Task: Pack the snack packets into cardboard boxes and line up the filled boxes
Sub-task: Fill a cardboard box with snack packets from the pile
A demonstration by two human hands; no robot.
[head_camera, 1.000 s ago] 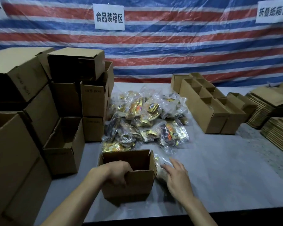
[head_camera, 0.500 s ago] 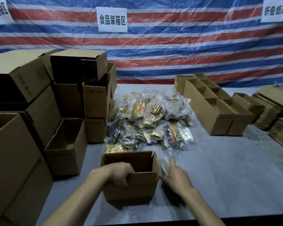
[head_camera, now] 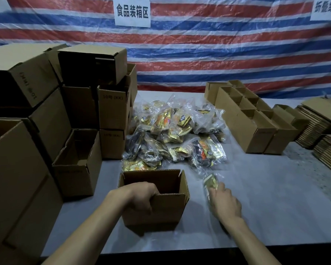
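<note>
An open cardboard box (head_camera: pixel 166 209) stands on the grey table near the front edge. My left hand (head_camera: pixel 141 196) grips its near wall, fingers curled over the rim. To the right of the box my right hand (head_camera: pixel 225 202) holds a clear bag of gold snack packets (head_camera: pixel 210 181), lifted slightly off the table and blurred by motion. Behind the box lies a pile of snack packets (head_camera: pixel 176 134) in clear bags.
Stacked cardboard boxes (head_camera: pixel 111 109) and an open empty box (head_camera: pixel 78 165) fill the left side. A row of open boxes (head_camera: pixel 250 119) runs along the right. Flat folded cartons (head_camera: pixel 327 142) are stacked at the far right. A striped tarp hangs behind.
My right hand has drawn a bag of packets away from beside the box, to the right and up. My left hand keeps its grip on the box wall.
</note>
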